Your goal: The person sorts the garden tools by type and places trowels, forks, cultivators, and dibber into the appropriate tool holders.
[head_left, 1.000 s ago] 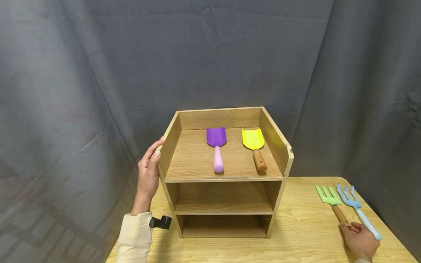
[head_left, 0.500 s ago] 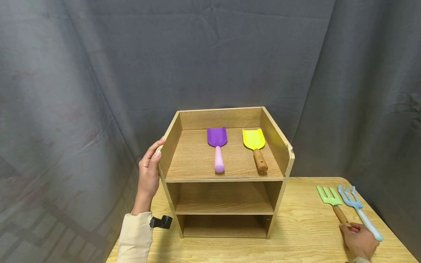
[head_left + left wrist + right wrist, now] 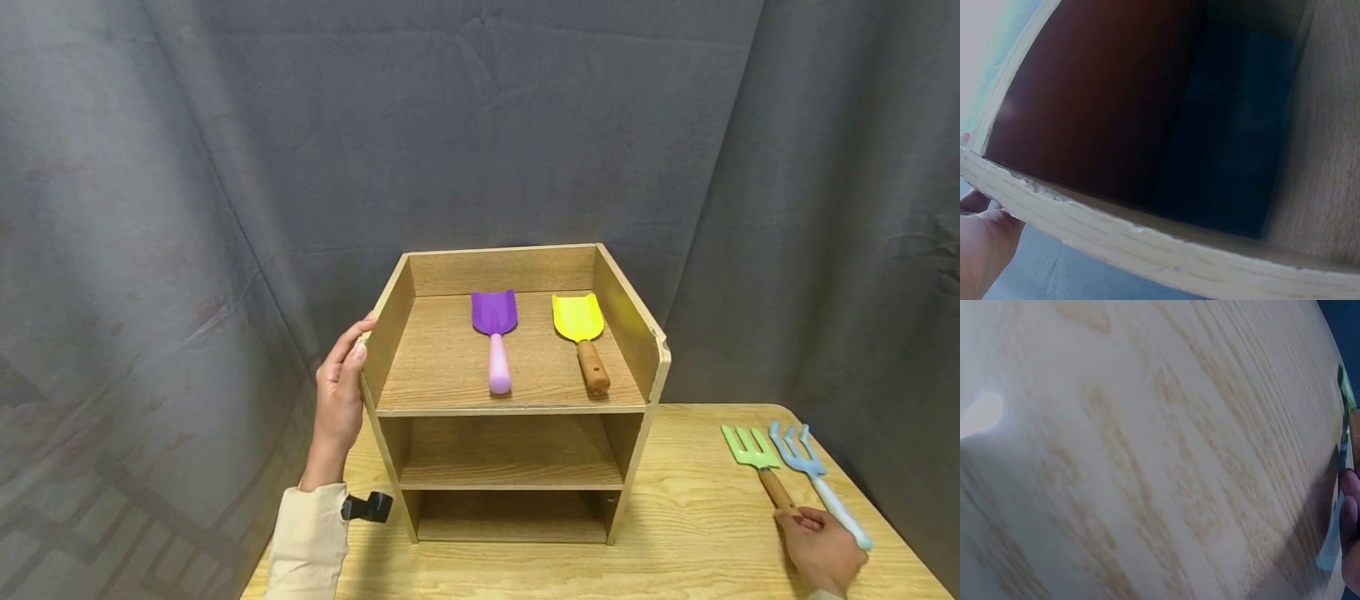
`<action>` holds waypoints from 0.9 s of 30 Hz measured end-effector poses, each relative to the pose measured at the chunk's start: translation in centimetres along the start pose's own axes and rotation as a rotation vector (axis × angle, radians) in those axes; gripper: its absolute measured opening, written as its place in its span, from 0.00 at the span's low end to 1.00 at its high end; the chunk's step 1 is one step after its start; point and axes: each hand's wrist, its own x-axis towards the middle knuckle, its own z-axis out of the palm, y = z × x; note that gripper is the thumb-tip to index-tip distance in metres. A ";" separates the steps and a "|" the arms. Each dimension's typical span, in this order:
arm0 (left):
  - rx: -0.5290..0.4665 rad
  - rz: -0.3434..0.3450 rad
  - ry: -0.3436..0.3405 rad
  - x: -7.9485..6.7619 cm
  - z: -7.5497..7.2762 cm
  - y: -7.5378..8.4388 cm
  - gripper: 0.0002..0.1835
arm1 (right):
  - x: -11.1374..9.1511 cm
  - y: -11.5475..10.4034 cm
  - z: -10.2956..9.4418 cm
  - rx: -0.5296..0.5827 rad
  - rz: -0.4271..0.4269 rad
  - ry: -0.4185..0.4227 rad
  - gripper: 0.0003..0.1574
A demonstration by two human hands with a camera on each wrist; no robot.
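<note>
Left hand [image 3: 341, 404] grips the shelf [image 3: 435, 354] by its left side, likely steadying it, while right hand [image 3: 822, 550] pinches the green fork [image 3: 753, 452] by its handle [image 3: 777, 490], probably for control, right of shelf on the table [image 3: 697, 508], beside the blue fork [image 3: 807, 463].

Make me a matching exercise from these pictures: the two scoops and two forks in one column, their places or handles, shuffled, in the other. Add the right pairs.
Things
1. Purple scoop
2. Green fork
3. Yellow scoop
4. Blue fork

Places and handles
A. On the table, with a pale blue handle
B. On the top shelf, with a brown handle
C. Handle held by the right hand
D. On the top shelf, with a pink handle

Pairs: 1-D, 2-C, 3-B, 4-A
</note>
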 end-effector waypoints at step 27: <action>0.015 -0.012 -0.010 0.0 -0.1 0.1 0.19 | -1.0 -0.9 -0.5 0.190 0.071 0.131 0.15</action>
